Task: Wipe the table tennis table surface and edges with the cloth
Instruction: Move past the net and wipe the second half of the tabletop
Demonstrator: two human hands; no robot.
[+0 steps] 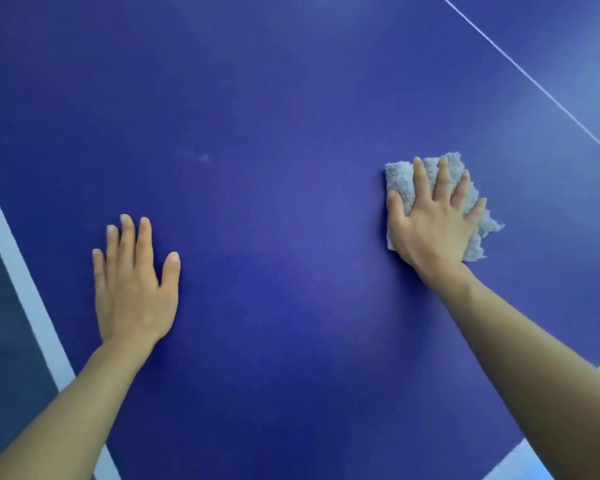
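While my right hand [433, 220] presses the cloth [400, 178] with fingers spread flat, I'd brace on the flat, empty left hand [136, 285] and overlap strokes across the table [291, 98]

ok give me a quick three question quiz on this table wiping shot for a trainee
1. True or false: the left hand grips the cloth.
2. Which hand presses the cloth onto the table? A) left B) right C) both
3. Short answer: does the cloth cover the faint pale smudge?

Key
1. False: it lies flat on the table, holding nothing.
2. B: the right hand, fingers spread straight over the cloth.
3. No: the smudge sits on bare blue surface, well apart from the cloth, on its left.
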